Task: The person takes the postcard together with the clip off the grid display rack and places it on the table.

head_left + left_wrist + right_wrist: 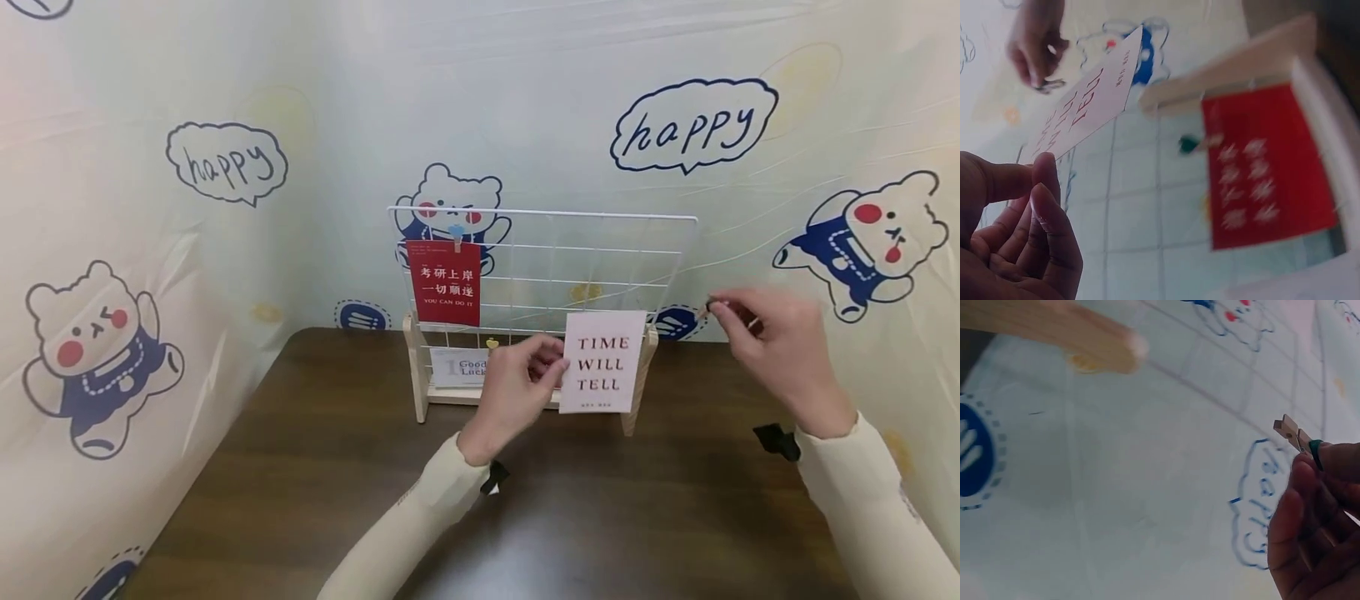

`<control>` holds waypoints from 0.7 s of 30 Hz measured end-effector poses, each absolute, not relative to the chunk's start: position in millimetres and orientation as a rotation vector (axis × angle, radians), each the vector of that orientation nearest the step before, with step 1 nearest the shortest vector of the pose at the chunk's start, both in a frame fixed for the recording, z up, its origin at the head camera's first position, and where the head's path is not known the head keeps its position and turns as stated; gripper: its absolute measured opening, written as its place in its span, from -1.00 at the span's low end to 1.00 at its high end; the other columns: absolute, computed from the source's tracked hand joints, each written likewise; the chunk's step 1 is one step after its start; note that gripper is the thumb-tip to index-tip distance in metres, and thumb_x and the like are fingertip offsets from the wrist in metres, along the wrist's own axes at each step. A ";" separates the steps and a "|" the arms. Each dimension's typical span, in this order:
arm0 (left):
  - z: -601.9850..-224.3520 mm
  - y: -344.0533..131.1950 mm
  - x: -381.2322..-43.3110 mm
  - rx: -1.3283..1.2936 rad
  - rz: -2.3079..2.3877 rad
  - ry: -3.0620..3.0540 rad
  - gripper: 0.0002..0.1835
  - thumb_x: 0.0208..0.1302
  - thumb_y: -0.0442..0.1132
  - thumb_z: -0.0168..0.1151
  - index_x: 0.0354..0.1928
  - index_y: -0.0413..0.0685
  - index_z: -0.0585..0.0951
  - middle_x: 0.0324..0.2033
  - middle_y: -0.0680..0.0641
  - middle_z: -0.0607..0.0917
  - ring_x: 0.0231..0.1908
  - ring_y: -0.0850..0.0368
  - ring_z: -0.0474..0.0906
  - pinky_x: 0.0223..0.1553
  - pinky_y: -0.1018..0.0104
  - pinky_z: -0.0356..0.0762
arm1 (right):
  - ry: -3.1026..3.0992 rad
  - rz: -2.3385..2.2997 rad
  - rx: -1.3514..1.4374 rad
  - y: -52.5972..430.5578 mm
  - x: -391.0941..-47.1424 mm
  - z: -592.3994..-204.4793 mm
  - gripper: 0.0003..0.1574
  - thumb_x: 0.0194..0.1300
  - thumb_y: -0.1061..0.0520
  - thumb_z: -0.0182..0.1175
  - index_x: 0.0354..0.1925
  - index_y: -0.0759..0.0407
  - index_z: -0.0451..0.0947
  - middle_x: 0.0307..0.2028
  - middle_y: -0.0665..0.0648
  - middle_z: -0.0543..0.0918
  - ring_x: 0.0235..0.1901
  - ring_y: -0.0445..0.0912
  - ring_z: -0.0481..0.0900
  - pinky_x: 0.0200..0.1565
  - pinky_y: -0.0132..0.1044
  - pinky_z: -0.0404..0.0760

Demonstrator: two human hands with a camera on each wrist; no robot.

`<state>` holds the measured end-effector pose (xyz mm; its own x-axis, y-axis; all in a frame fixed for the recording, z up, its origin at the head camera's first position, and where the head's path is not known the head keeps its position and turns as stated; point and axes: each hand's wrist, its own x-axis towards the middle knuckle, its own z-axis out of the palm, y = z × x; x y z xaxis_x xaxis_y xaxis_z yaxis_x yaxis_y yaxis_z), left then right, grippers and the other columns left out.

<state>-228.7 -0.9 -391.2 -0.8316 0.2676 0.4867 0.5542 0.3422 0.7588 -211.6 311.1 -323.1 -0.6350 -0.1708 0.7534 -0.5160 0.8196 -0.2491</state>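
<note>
While the card [602,363] is pale pink, its lettering [601,365] looks reddish.

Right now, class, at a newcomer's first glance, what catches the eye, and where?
The red card clipped at the upper left of the white rack stands out first. Next comes the pale TIME WILL TELL card, pinched by the left hand in front of the rack's lower right. To the right of the rack, the right hand pinches a clothespin.

left hand [521,379]: thumb-and-finger pinch, bent | right hand [783,354]: pinching, slightly higher, well apart | left forearm [412,521], right forearm [862,492]: sleeved, reaching forward
</note>
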 end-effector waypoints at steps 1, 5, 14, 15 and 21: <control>-395.5 -0.8 -224.7 -0.747 -1.511 -2.342 -0.87 0.36 -0.33 0.39 -0.08 -0.15 0.73 -0.32 -0.07 0.84 -0.47 0.19 0.72 -0.37 0.48 0.69 | -2.264 0.568 0.498 316.0 -210.9 -331.2 -0.80 0.23 0.40 0.40 -0.15 0.28 0.77 -0.38 0.22 0.80 -0.43 -0.57 0.36 -0.31 -0.78 0.39; -415.5 2.6 -209.9 -0.775 -1.600 -2.403 -0.91 0.36 -0.37 0.37 -0.13 -0.15 0.72 -0.35 -0.09 0.83 -0.47 0.15 0.75 -0.38 0.48 0.69 | -2.408 0.539 0.460 333.8 -207.1 -363.9 -0.81 0.22 0.39 0.42 -0.17 0.25 0.75 -0.39 0.19 0.79 -0.46 -0.43 0.42 -0.36 -0.70 0.44; -465.3 23.9 -187.7 -0.726 -1.841 -2.608 -0.94 0.37 -0.33 0.38 -0.16 -0.13 0.71 -0.38 -0.01 0.81 -0.44 0.10 0.79 -0.38 0.51 0.68 | -2.701 0.552 0.361 358.4 -206.1 -427.3 -0.90 0.30 0.32 0.38 -0.19 0.31 0.74 -0.42 0.21 0.80 -0.57 -0.26 0.44 -0.53 -0.38 0.45; -469.7 26.9 -186.8 -0.719 -1.882 -2.620 -0.94 0.37 -0.34 0.38 -0.16 -0.14 0.70 -0.39 -0.01 0.81 -0.44 0.04 0.80 -0.40 0.50 0.69 | -2.731 0.584 0.351 360.3 -207.6 -432.9 -0.91 0.31 0.32 0.37 -0.20 0.31 0.74 -0.42 0.20 0.79 -0.56 -0.25 0.45 -0.52 -0.38 0.45; -493.9 47.2 -182.9 -0.645 -2.039 -2.693 -0.93 0.33 -0.37 0.39 -0.19 -0.20 0.69 -0.46 -0.03 0.81 -0.52 0.12 0.77 -0.48 0.47 0.68 | -3.024 0.860 0.349 370.9 -222.3 -462.1 -0.87 0.43 0.31 0.24 -0.19 0.36 0.71 -0.44 0.12 0.77 -0.49 -0.12 0.66 -0.45 -0.37 0.63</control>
